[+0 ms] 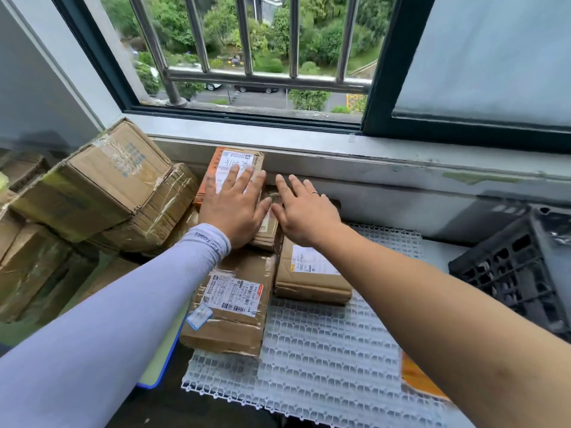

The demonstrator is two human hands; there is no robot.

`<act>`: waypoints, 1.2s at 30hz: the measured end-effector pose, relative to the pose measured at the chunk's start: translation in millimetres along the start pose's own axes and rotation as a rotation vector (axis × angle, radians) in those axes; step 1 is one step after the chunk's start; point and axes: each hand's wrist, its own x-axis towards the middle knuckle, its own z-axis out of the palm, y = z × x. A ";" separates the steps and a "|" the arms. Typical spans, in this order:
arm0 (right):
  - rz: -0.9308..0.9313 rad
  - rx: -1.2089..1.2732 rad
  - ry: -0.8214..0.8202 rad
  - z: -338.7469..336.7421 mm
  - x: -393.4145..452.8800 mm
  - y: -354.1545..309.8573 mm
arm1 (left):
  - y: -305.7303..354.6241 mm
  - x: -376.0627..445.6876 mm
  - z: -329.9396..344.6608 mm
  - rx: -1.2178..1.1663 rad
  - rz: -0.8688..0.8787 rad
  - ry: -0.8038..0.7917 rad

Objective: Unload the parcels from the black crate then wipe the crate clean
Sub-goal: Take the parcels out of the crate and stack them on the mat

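The left hand (234,206), in a pale sleeve, lies flat with fingers spread on the orange-edged parcel (238,168) at the tabletop's back edge, against the window ledge (401,168). The right hand (304,211) is also spread and straight-fingered just beside it, over a small brown parcel (268,233); whether it touches is unclear. Two more labelled parcels (230,307) sit on the white grid mat (324,359), and the black crate (519,270) stands tilted at the right edge.

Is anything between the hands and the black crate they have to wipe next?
Nothing visible. The black crate sits at the right edge; bare white grid mat lies between it and the right hand. The left hand rests on parcels.
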 end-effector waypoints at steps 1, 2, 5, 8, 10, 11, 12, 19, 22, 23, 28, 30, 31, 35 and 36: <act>0.005 -0.010 0.012 -6.8 -8.7 8.4 | 13.7 0.3 -5.3 -0.008 0.006 -0.005; 0.012 -0.015 0.024 -14.0 -18.2 17.3 | 27.7 0.4 -10.7 -0.020 0.012 -0.012; 0.034 -0.027 0.045 -35.8 -49.5 49.5 | 72.4 -2.2 -28.8 -0.038 0.032 -0.024; 0.038 -0.054 0.034 -60.2 -88.4 88.2 | 120.8 -6.2 -46.5 -0.018 0.053 -0.004; 0.026 -0.112 0.035 -79.3 -117.2 115.9 | 156.5 -8.2 -58.0 -0.030 0.062 0.003; 0.026 -0.134 0.045 -89.3 -131.0 130.1 | 176.0 -8.9 -63.8 -0.043 0.072 0.004; 0.030 -0.143 0.060 -99.4 -144.9 144.3 | 197.0 -9.4 -68.9 -0.056 0.089 0.005; 0.142 -0.188 0.133 -145.3 -246.0 254.2 | 354.5 -30.1 -92.2 -0.149 0.219 0.040; 0.209 -0.203 0.121 -148.1 -288.0 306.8 | 414.7 -47.6 -89.9 -0.180 0.274 -0.001; 0.235 -0.204 0.106 -147.4 -301.6 324.0 | 433.6 -53.6 -88.1 -0.182 0.294 -0.016; 0.326 -0.206 0.015 -146.4 -366.2 400.1 | 526.2 -79.8 -81.8 -0.207 0.383 -0.094; 0.347 -0.218 -0.006 -147.2 -391.2 427.8 | 561.8 -88.3 -80.3 -0.198 0.448 -0.122; 0.359 -0.218 -0.014 -147.0 -404.0 441.8 | 579.0 -92.4 -79.3 -0.193 0.491 -0.130; 0.429 -0.194 -0.034 -141.7 -455.4 490.2 | 641.9 -104.6 -72.8 -0.189 0.677 -0.168; 0.451 -0.187 -0.046 -140.6 -467.4 499.2 | 655.7 -106.4 -70.7 -0.190 0.717 -0.174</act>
